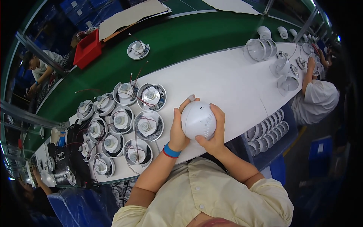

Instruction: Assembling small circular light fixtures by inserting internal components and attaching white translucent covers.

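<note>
A round white plastic housing point(198, 119), with a small dark slot on top and a band of vent slits on its side, is held between my two hands over the white tabletop point(211, 81). My left hand point(180, 128) wraps its left side, a blue band on the wrist. Around the right side curls my right hand point(216, 132), thumb at the lower edge. What lies under the housing is hidden. Left of my hands, several open round white units point(148, 125) with wires and grey-white centres stand in rows on the table.
A green conveyor belt point(181, 36) runs along the far side, carrying one open unit point(138, 50). A red bin point(87, 49) stands beyond it. Clear domes point(261, 49) stand far right; a blue crate point(268, 132) holds white rings. A co-worker point(315, 100) works at right.
</note>
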Demonstrator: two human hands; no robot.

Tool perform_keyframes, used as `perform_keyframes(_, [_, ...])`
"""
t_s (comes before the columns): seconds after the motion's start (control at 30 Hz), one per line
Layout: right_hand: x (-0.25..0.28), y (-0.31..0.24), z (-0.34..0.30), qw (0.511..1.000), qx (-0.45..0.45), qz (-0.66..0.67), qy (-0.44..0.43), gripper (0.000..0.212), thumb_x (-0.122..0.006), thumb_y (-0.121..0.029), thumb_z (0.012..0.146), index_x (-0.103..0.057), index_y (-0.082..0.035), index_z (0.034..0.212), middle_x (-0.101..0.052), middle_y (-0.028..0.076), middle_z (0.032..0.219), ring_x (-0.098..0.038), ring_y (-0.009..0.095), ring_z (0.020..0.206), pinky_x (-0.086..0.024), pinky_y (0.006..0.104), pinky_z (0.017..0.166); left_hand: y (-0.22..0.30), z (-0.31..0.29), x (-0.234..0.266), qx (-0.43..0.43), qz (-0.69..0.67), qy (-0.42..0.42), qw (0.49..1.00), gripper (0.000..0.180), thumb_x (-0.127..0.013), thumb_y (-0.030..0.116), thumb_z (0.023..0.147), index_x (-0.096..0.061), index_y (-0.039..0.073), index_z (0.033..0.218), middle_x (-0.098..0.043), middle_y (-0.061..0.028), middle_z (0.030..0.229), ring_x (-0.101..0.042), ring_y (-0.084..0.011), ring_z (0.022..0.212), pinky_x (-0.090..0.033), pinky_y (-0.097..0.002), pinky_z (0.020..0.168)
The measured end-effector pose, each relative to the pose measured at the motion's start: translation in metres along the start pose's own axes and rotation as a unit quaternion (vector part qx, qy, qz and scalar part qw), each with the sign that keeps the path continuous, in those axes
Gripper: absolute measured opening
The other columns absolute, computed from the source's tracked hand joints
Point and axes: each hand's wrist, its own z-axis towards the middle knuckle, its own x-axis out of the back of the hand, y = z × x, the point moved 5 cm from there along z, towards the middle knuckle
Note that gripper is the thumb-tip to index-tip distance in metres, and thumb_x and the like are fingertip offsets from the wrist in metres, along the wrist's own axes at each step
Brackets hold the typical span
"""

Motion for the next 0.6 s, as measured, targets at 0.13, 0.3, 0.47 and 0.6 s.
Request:
perform_keyframes(0.13, [-0.005, 0.002, 0.001, 1.000, 0.002, -0.006, -0.007, 0.096, -0.081, -0.035, 0.069, -0.031, -0.001, 0.143, -0.034, 0.024, 0.138, -0.039, 0.039, 0.126, -0.036, 0.0464, 0.105, 0.000, -0.001, 0.002, 0.009, -0.023, 0.018, 1.000, 0.071, -0.018, 0.057, 0.101, -0.028, 0.006, 0.149, -0.045, -0.0138, 0.143, -0.046, -0.0287, 0.130, -0.040, -0.0414, 0.106])
perform_keyframes(0.3, [-0.007, 0.016, 0.027, 0.968, -0.166, 0.149, -0.118, 0.093, -0.070, -0.050, 0.078, -0.029, -0.001, 0.145, -0.035, 0.017, 0.142, -0.038, 0.029, 0.130, -0.032, 0.0406, 0.108, 0.017, 0.003, 0.002, 0.061, -0.072, 0.066, 0.993, 0.065, -0.028, 0.054, 0.101, -0.039, 0.005, 0.142, -0.052, -0.0127, 0.135, -0.053, -0.0265, 0.122, -0.043, -0.0400, 0.103])
perform_keyframes(0.47, [0.003, 0.022, 0.060, 0.866, -0.322, 0.290, -0.248, 0.085, -0.069, -0.044, 0.081, -0.031, -0.006, 0.147, -0.043, 0.014, 0.138, -0.042, 0.026, 0.129, -0.032, 0.0367, 0.109, 0.027, 0.001, 0.006, 0.175, -0.051, 0.114, 0.977, 0.060, -0.038, 0.051, 0.100, -0.045, 0.004, 0.136, -0.055, -0.0132, 0.131, -0.055, -0.0246, 0.119, -0.047, -0.0405, 0.098])
perform_keyframes(0.6, [-0.006, 0.066, 0.085, 0.874, -0.297, 0.293, -0.249, 0.070, -0.070, -0.025, 0.085, -0.036, -0.012, 0.145, -0.052, 0.012, 0.130, -0.049, 0.024, 0.121, -0.040, 0.0368, 0.102, 0.017, 0.005, 0.023, 0.065, 0.105, 0.115, 0.986, 0.063, -0.035, 0.050, 0.102, -0.040, 0.001, 0.141, -0.051, -0.0164, 0.135, -0.053, -0.0250, 0.122, -0.049, -0.0396, 0.094])
